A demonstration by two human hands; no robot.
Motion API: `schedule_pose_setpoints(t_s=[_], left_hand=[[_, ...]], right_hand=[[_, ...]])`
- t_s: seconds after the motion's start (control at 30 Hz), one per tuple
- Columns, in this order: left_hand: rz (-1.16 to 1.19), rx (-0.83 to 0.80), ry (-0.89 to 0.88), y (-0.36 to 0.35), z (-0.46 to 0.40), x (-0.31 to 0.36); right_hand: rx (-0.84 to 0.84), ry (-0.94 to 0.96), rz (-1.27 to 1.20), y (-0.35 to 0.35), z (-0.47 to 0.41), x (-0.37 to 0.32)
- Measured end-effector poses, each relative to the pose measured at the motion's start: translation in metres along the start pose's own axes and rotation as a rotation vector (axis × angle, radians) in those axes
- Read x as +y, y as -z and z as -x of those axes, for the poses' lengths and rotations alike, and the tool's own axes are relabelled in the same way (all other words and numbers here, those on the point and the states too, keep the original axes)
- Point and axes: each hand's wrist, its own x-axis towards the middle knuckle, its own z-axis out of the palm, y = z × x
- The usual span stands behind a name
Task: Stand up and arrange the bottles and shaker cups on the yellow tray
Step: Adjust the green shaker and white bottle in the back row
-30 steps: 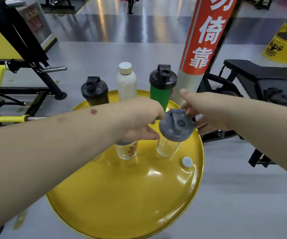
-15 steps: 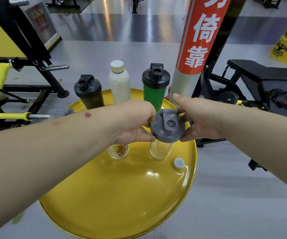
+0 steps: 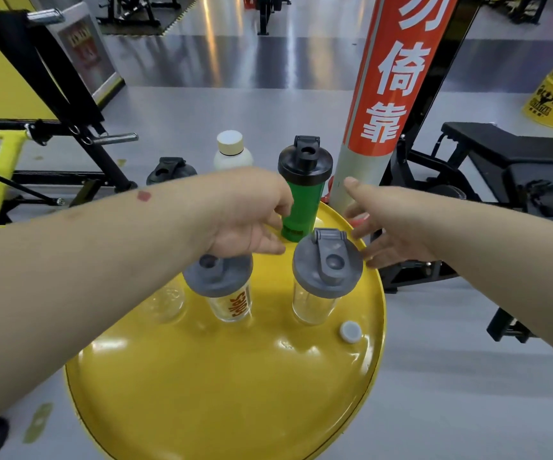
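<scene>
I am seeing yellow tray holding all cups upright. Left hand hovering over clear cup with orange letters, fingers loose, gripping nothing. Right hand spread wide, empty, just beside clear cup with gray lid. Green cup, white bottle, black cup standing at far side. Small white cap lying near tray's right rim.
</scene>
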Motion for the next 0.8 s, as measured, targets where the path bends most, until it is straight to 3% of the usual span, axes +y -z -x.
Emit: schedule_pose_setpoints(t_s=[0.17,0.33,0.8], left_hand=[[0.07,0.116,-0.058,0.015,-0.04,0.029],[0.156,0.212,-0.039,0.02,-0.071,0.044],[0.134,0.2,-0.074,0.024,-0.093,0.052]], right_hand=[[0.032,0.137,-0.285,0.007,-0.029,-0.031],[-0.001,0.135,-0.5,0.002,-0.059,-0.047],[-0.101,0.154,-0.604,-0.002,-0.072,-0.059]])
